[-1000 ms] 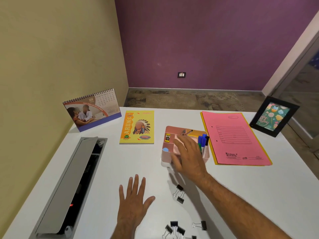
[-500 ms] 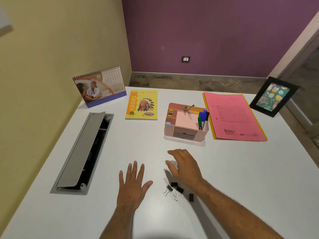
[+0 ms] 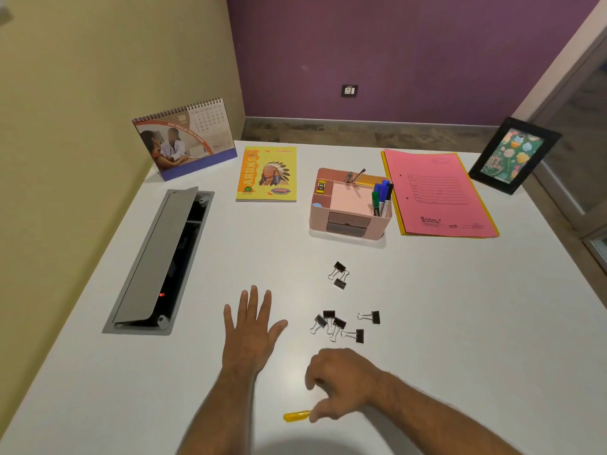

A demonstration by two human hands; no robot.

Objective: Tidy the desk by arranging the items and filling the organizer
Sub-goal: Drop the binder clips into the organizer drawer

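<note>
R hand [image 3: 341, 382] near the surface's [image 3: 460, 323] front edge, fingers curled, touching a yellow pen [image 3: 296, 416]; can't tell if gripped. L hand [image 3: 251, 330] flat, fingers spread. Binder clips [image 3: 341, 325] loose mid-surface. Pink organizer [image 3: 349, 205] w/ markers [image 3: 381, 197] toward back edge, beside pink folder [image 3: 440, 193].

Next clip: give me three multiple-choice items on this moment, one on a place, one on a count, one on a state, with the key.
1. The yellow marker lies:
A. in the organizer
B. on the desk by the right hand
C. on the pink folder

2. Binder clips loose on the desk:
A. three
B. seven
C. ten

3. The left hand is:
A. flat on the desk
B. gripping a clip
C. holding the calendar

Key: 1 B, the right hand touches it near the desk's front edge; 2 B, two apart, five clustered; 3 A, fingers straight, holding nothing.
</note>
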